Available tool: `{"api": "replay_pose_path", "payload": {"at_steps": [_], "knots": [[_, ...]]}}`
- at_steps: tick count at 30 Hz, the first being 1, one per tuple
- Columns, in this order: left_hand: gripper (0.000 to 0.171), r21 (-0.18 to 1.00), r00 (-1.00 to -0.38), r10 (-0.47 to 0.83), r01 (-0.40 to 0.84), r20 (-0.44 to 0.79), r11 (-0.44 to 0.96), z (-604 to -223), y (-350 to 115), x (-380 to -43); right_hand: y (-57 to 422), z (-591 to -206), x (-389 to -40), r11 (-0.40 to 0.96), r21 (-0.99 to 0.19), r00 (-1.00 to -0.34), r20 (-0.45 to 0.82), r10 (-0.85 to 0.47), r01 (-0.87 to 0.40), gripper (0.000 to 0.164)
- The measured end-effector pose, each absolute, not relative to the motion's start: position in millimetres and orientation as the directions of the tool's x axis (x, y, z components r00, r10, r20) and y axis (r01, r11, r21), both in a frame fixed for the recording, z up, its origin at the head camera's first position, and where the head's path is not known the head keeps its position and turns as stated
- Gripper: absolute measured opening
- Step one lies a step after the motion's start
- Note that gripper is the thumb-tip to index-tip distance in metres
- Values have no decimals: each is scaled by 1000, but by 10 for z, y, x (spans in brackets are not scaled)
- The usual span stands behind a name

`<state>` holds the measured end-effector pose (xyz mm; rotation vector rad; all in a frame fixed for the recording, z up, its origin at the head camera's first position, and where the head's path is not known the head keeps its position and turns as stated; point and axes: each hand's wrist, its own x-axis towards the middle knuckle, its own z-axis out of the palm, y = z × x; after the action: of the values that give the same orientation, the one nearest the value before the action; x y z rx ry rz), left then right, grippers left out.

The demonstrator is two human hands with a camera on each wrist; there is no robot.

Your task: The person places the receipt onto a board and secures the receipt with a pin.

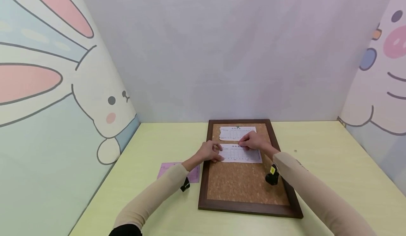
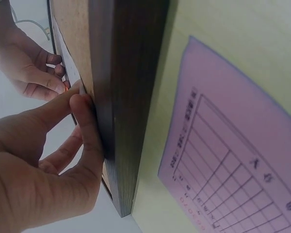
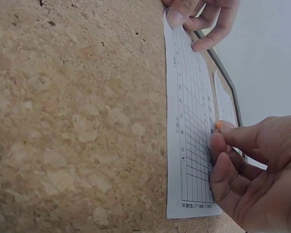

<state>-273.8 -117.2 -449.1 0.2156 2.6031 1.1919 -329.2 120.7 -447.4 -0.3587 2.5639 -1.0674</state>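
Note:
My left hand rests at the left end of a white printed form on a cork board. In the right wrist view its thumb presses one corner, with the other fingers spread along the short side. At the form's top edge my right hand pinches a small orange push pin between thumb and index finger. The pin's point is hidden. Above this form lies a second white form with a torn-looking left edge and a small dark pin at its top.
The board's dark wooden frame lies on a pale yellow table. A pink printed form is on the table left of the frame, partly under the left forearm. A grey wall stands behind. A small object lies to the right.

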Motion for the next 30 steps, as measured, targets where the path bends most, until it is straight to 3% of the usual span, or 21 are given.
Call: {"api": "replay_pose_path", "payload": {"at_steps": [30], "knots": [[29, 761, -950, 265, 48, -165, 647, -4507, -1193, -2799, 1173, -4437, -3300, 706, -694, -916, -180, -357, -139, 16]]}}
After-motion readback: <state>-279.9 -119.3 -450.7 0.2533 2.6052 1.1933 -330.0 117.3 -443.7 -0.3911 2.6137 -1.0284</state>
